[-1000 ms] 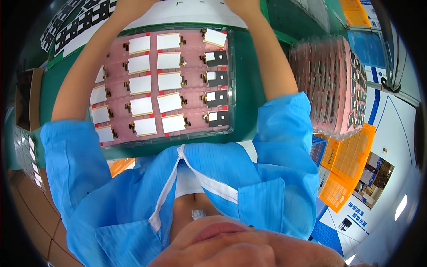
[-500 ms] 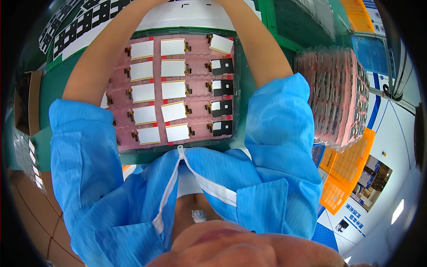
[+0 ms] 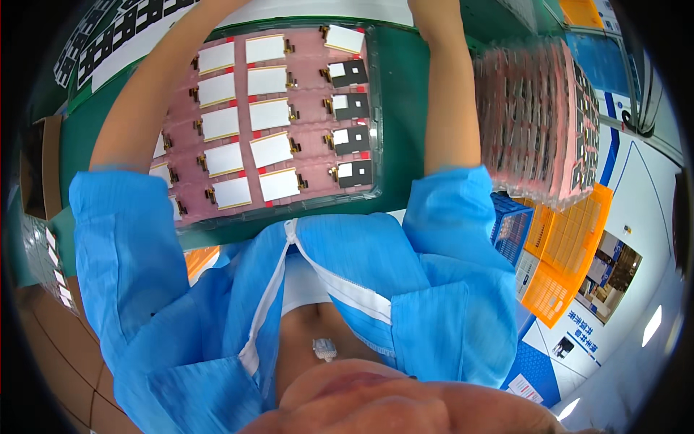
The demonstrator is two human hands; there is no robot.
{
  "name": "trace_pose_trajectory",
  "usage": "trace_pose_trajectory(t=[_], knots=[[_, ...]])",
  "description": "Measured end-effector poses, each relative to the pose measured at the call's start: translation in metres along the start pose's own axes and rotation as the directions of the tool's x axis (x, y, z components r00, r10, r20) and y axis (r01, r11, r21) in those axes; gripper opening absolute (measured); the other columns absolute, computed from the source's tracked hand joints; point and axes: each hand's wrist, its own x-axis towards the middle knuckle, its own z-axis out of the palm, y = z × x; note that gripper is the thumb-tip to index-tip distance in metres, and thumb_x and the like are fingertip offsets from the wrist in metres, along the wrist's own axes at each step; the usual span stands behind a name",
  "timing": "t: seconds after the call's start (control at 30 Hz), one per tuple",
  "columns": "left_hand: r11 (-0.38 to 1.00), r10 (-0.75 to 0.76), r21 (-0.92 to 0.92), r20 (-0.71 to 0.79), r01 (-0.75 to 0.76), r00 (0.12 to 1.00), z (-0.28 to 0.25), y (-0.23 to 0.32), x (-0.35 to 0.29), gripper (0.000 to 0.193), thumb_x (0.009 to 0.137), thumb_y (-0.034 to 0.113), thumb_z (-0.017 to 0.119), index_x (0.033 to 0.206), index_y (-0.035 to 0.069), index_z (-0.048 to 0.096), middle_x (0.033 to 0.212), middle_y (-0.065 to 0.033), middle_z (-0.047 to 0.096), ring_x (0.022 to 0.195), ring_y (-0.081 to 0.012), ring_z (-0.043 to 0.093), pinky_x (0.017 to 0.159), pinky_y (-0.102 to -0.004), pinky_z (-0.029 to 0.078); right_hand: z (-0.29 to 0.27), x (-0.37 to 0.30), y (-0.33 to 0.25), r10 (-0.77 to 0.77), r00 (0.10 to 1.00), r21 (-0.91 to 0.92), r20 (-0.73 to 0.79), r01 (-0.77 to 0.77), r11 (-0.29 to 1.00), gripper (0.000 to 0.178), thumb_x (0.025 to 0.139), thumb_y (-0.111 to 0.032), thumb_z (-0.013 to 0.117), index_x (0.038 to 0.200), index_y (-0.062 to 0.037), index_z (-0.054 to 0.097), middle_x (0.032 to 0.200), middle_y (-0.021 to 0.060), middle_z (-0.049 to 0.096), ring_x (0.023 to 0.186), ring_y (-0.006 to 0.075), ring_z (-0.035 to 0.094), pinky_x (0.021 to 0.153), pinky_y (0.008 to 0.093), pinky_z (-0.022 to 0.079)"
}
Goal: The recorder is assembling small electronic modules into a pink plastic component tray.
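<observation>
Reaching past head view's upper edge, left hand out of frame, right hand (image 3: pixel 436 16) barely in, cannot tell either's grip, blue lettering (image 3: pixel 580 325) on white wall (image 3: pixel 622 217), flat white sheet (image 3: pixel 325 12) nearby, rectangular white panels (image 3: pixel 270 114) in moulded pink tray (image 3: pixel 311 94), green bench (image 3: pixel 401 108).

On our table (image 3: pixel 401 116) we have a tray (image 3: pixel 311 126) along the near edge, panels (image 3: pixel 270 116) inside, stacked trays (image 3: pixel 531 123) off the tray's right edge.
</observation>
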Motion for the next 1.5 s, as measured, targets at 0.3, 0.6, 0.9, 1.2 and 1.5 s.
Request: trace_pose_trajectory(t=[0.3,0.6,0.9,1.2,1.5], knots=[[0.892,0.379,-0.357,0.255,-0.278,0.889,-0.008,0.073,-0.071,0.038,0.074,0.009,0.081,0.111,0.003,0.073,0.109,-0.0140,0.065,0.105,-0.0338,0.063,0.091,-0.0403,0.052,-0.005,-0.091,0.007,0.202,0.979,0.129,-0.007,-0.200,0.971,0.009,0.100,-0.002,0.064,0.107,-0.0052,0.061,0.089,-0.0060,0.057,0.084,0.0044,0.053,0.076,0.0198,0.042],[0.953,0.296,-0.146,0.280,-0.264,0.913,0.007,0.073,-0.079,0.035,0.073,0.015,0.084,0.103,0.001,0.071,0.101,-0.0136,0.065,0.101,-0.0334,0.063,0.086,-0.0407,0.053,0.005,-0.099,0.028,0.296,0.950,0.188,-0.097,-0.275,0.943,0.002,0.100,-0.005,0.066,0.099,-0.0043,0.064,0.087,-0.0053,0.060,0.082,0.0052,0.055,0.076,0.0204,0.044],[0.985,0.132,-0.140,0.259,-0.098,0.957,-0.003,0.085,-0.087,0.034,0.072,0.017,0.086,0.099,0.003,0.072,0.100,-0.0131,0.065,0.095,-0.0333,0.065,0.083,-0.0405,0.054,0.021,-0.095,0.027,0.246,0.965,0.020,-0.085,-0.245,0.969,0.007,0.100,-0.010,0.066,0.100,-0.0027,0.067,0.085,-0.0045,0.062,0.078,0.0051,0.055,0.071,0.0215,0.044],[0.986,0.135,-0.132,0.237,-0.106,0.962,-0.001,0.087,-0.095,0.034,0.071,0.015,0.086,0.101,0.004,0.073,0.100,-0.0118,0.065,0.098,-0.0325,0.064,0.085,-0.0399,0.052,0.030,-0.099,0.020,0.280,0.948,-0.050,-0.152,-0.290,0.956,0.009,0.098,-0.010,0.069,0.096,-0.0016,0.070,0.078,-0.0043,0.063,0.070,0.0049,0.054,0.065,0.0221,0.044],[0.986,0.110,-0.147,0.256,-0.074,0.960,-0.003,0.089,-0.093,0.036,0.071,0.015,0.087,0.102,0.003,0.074,0.101,-0.0122,0.066,0.098,-0.0325,0.064,0.086,-0.0398,0.052,0.032,-0.098,0.018,0.272,0.950,-0.053,-0.154,-0.283,0.958,0.009,0.097,-0.010,0.069,0.095,-0.0012,0.070,0.078,-0.0032,0.064,0.070,0.0052,0.056,0.064,0.0227,0.045]])
